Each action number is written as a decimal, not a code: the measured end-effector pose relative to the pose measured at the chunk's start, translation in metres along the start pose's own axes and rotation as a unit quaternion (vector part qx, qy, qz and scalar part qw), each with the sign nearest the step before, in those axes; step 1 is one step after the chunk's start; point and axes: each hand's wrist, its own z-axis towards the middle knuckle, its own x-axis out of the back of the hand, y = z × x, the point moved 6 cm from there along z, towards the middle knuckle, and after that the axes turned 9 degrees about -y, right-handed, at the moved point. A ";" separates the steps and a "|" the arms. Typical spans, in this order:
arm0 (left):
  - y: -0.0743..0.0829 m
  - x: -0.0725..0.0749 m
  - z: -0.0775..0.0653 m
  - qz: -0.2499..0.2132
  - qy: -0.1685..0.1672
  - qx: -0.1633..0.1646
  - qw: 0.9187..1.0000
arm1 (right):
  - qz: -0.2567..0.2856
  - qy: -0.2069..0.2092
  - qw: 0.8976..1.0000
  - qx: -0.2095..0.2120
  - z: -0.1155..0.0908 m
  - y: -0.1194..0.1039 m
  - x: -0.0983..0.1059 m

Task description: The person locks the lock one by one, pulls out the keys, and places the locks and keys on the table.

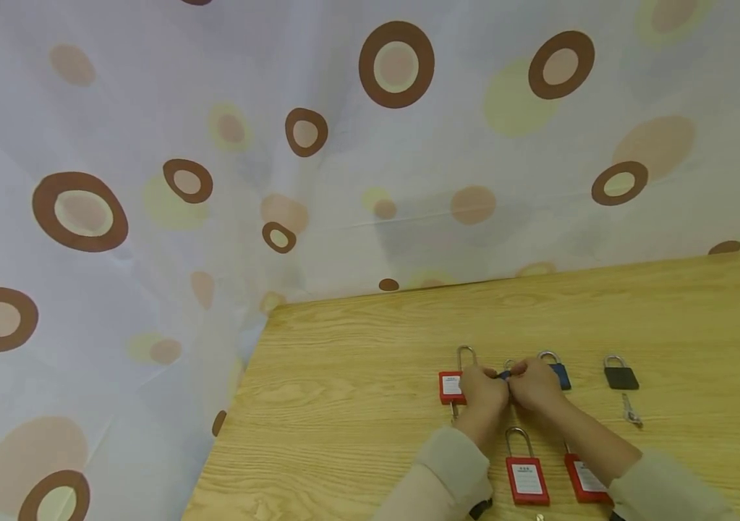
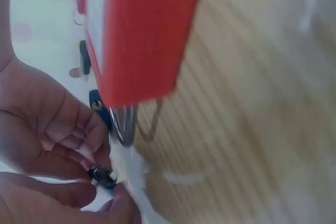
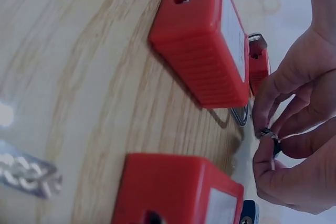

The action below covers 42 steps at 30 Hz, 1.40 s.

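Over the wooden table (image 1: 343, 383), small dark-blue item (image 1: 504, 375): held between the fingertips of both hands, right of centre in the head view; its exact kind is too small to tell
Left hand (image 1: 483, 394): grasping, thumb and fingers pinching the near side of the small dark-blue item, knuckles just beside the left red padlock (image 1: 451, 389)
Right hand (image 1: 534, 385): grasping, fingertips pinching the same item from the opposite side, with the blue padlock (image 1: 561, 375) partly hidden just behind it
Left red padlock: shackle pointing to the far side, a key (image 1: 453, 409) at its lower edge; tight margin to the left hand
Middle red padlock (image 1: 527, 480): between the two forearms, label up, near both sleeves (image 1: 457, 459)
Right red padlock (image 1: 586, 477): partly covered by the right forearm
Black padlock (image 1: 621, 377): well apart from the hands, to the right, silver keys (image 1: 631, 412) lying below it
Table's left edge: well apart from the left hand, a broad stretch of wood grain giving sideways room
Table's far edge: runs along the patterned curtain (image 1: 343, 174), with a strip of wood between it and the shackles
Tightest room: between the wrists, hands almost meeting
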 end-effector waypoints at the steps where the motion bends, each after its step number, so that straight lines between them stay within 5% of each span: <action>1: 0.000 0.000 -0.001 -0.029 0.002 0.002 1.000 | 0.019 0.005 1.000 -0.001 -0.002 0.001 0.001; 6: -0.002 0.002 -0.007 -0.164 -0.025 0.014 0.986 | 0.088 0.026 0.995 0.038 -0.015 -0.002 0.007; 12: -0.005 0.007 -0.019 -0.259 -0.139 0.053 0.955 | 0.147 0.019 0.987 0.069 -0.039 -0.007 0.007; 17: -0.010 0.013 -0.035 -0.273 -0.203 0.086 0.936 | 0.168 0.019 0.984 0.061 -0.060 -0.007 0.001; 24: -0.017 0.018 -0.063 -0.288 -0.269 0.059 0.917 | 0.160 0.043 0.985 0.037 -0.086 0.002 -0.012; 33: -0.030 0.019 -0.083 -0.252 -0.260 0.064 0.930 | 0.148 0.018 0.989 0.015 -0.106 0.018 -0.018; 37: -0.031 0.019 -0.085 -0.228 -0.258 0.068 0.936 | 0.051 0.022 0.998 0.043 -0.109 0.013 -0.009; 42: -0.027 0.020 -0.090 -0.201 -0.268 0.046 0.941 | -0.062 0.053 0.993 0.080 -0.107 0.001 0.006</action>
